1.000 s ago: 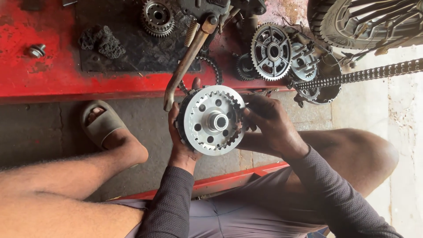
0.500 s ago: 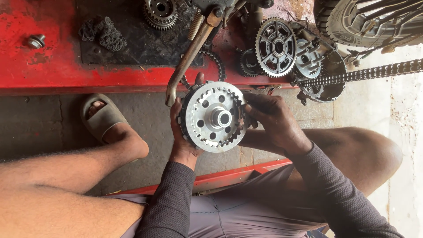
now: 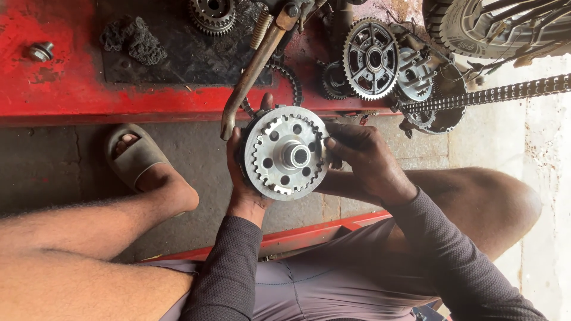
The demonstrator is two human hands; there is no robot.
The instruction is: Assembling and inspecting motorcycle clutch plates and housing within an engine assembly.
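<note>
The hub [image 3: 286, 153], a round silvery metal part with a toothed inner ring, round holes and a splined centre boss, sits upright between both hands above the floor, face turned to the camera, probably so its face can be looked over. The left hand [image 3: 245, 190] cups it from behind and below, thumb over the upper edge, its grip clamped on the hub to carry the weight. The right hand [image 3: 363, 161] has its fingertips pinched together on the hub's right rim, apparently to steady it or to work on something small at that edge; what sits under the fingertips is hidden.

Just above the hub a bent lever [image 3: 250, 74] slopes down from the red platform [image 3: 77, 89] and ends near the left thumb, close enough to get in the way if the hub is lifted. On the platform lie a dark mat [image 3: 190, 59] with a gear [image 3: 212, 13], a crumpled rag [image 3: 132, 38] and a bolt [image 3: 40, 51]. To the right are a black sprocket [image 3: 370, 58], a chain [image 3: 505, 92] running off to the side and a tyre [image 3: 493, 27]. The person's foot in a grey sandal [image 3: 132, 156] rests on the concrete floor to the left, well apart from the hub.
</note>
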